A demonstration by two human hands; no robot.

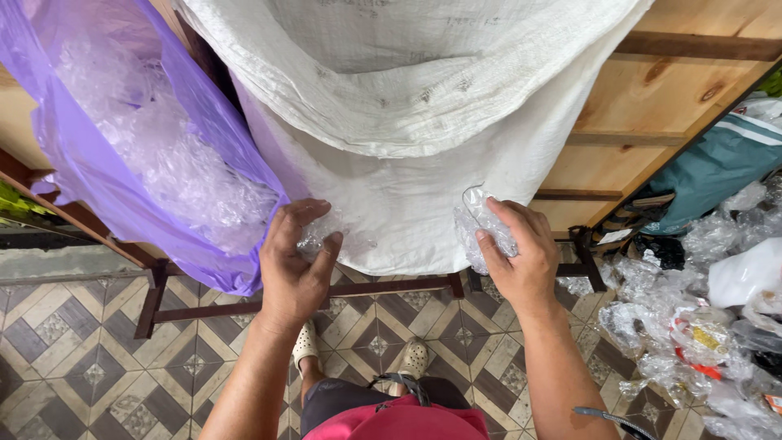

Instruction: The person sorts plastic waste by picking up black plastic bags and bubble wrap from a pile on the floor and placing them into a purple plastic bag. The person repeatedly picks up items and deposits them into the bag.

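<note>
A: Count the sacks in front of you.
B: Two: one purple plastic bag and one white woven sack.

A: And in my hands?
B: Two hands, each with one piece of clear film: left hand, left film; right hand, right film. Two sandals below.

Wooden table, white sack, purple bag

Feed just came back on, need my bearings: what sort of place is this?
Probably a plastic-waste sorting spot: a white woven sack and a purple bag of clear film hang from a wooden frame, and loose plastic wrappers lie heaped on the tiled floor.
</note>
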